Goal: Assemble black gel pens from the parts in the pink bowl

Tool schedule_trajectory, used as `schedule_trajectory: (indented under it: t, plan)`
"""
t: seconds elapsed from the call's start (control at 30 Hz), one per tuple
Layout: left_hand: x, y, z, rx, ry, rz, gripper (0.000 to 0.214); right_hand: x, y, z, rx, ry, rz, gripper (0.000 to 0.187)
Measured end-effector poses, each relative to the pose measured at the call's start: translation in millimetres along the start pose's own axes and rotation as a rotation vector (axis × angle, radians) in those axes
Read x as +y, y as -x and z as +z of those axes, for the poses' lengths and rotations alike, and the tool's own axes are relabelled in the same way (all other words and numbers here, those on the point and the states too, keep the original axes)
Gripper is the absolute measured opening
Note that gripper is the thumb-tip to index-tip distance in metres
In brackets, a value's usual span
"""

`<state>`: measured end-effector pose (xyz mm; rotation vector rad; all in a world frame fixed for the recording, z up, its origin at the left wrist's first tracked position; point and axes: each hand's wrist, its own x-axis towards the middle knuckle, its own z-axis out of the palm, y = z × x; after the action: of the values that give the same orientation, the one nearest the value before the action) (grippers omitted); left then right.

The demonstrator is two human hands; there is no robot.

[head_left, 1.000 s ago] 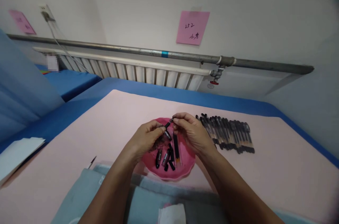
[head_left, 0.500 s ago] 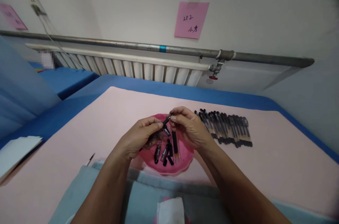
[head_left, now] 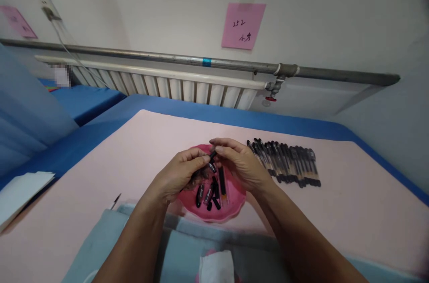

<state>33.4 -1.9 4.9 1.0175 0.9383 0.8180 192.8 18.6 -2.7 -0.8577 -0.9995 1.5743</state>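
Over a pink scalloped bowl (head_left: 237,196) my two hands meet at a small black pen part (head_left: 213,155). Its lower end sits between the thumb and fingers of my left hand (head_left: 179,171). My right hand (head_left: 243,164) pinches the upper end, which its fingertips partly cover. Dark smudges mark my left fingers. Inside the bowl lie short black pieces like pen caps (head_left: 216,203), a few dark labelled pieces (head_left: 200,195) and a clear pen barrel (head_left: 223,185) with a black section. To the right, several black-and-clear pens (head_left: 284,162) lie side by side in a row.
A pink sheet (head_left: 134,153) covers the blue-edged table. White paper (head_left: 25,198) and a dark-tipped thin stick (head_left: 115,201) lie at left. A radiator (head_left: 187,89), a pipe (head_left: 150,56) and a pink note (head_left: 243,26) are along the wall.
My right fingers have closed further over the upper end of the pen part, hiding the shiny tip seen before. My left hand stays nearly in place.
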Motion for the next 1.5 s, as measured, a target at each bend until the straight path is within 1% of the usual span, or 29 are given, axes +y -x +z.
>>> schedule_trajectory:
  t: [0.07, 0.13, 0.3, 0.47, 0.6, 0.67, 0.77, 0.83, 0.93, 0.97, 1.1, 1.2, 1.27, 1.37, 1.43, 1.5]
  plan:
    - [-0.2, 0.0, 0.8, -0.005, 0.011, 0.005, 0.019, -1.2, 0.1, 1.4, 0.006, -0.060, 0.025, 0.021]
    - [-0.4, -0.1, 0.9, 0.002, 0.018, 0.007, 0.019, -1.1, -0.5, 1.3, 0.023, -0.075, 0.026, 0.020]
    - [-0.5, -0.7, 1.2, 0.020, -0.012, 0.003, 0.021, 3.6, -2.3, -1.8, 0.042, -0.012, 0.001, 0.014]
    - [-0.6, -1.5, 1.7, 0.013, -0.014, 0.009, 0.020, 2.3, -1.4, -2.1, -0.008, 0.005, 0.025, 0.020]
    - [-0.7, -2.0, 0.7, 0.037, -0.013, -0.002, 0.022, 3.5, -1.0, -3.3, 0.003, 0.093, 0.007, 0.013]
    - [-0.7, -1.9, 0.3, 0.041, -0.018, 0.000, 0.022, 4.0, -0.7, -3.6, -0.011, 0.136, 0.012, 0.015]
    - [-0.4, -1.4, 0.7, 0.036, -0.011, -0.001, 0.021, 2.5, -0.5, -3.1, -0.034, 0.081, 0.044, 0.020]
    - [0.0, -1.2, 1.5, 0.037, -0.005, -0.007, 0.020, 1.4, -0.9, -2.8, -0.011, 0.055, 0.031, 0.020]
    - [1.1, -1.7, 3.1, 0.064, -0.009, -0.013, 0.018, 1.6, -1.9, -2.5, 0.037, 0.149, -0.013, 0.016]
    - [1.6, -1.9, 3.7, 0.076, -0.014, -0.011, 0.017, 2.1, -2.0, -2.3, 0.041, 0.181, -0.021, 0.017]
    - [3.5, -1.7, 5.8, 0.096, -0.033, 0.014, 0.014, 3.6, -2.0, -1.6, -0.010, 0.186, 0.019, 0.024]
    - [3.6, -2.1, 5.5, 0.099, -0.036, 0.009, 0.012, 5.7, -4.0, -3.7, 0.055, 0.273, -0.023, 0.022]
    - [3.7, -2.6, 4.5, 0.099, -0.038, 0.012, 0.014, 7.7, -6.1, -5.6, 0.056, 0.318, -0.027, 0.020]
    - [5.5, -1.4, 3.8, 0.107, -0.033, 0.019, 0.016, 9.2, -6.7, -7.1, -0.005, 0.216, 0.024, 0.020]
    - [7.3, 0.5, 3.7, 0.103, -0.037, 0.022, 0.017, 8.8, -5.6, -7.2, 0.019, 0.173, 0.019, 0.018]
    - [8.3, 2.0, 3.1, 0.089, -0.043, 0.018, 0.017, 7.6, -4.4, -6.9, 0.049, 0.176, -0.008, 0.014]
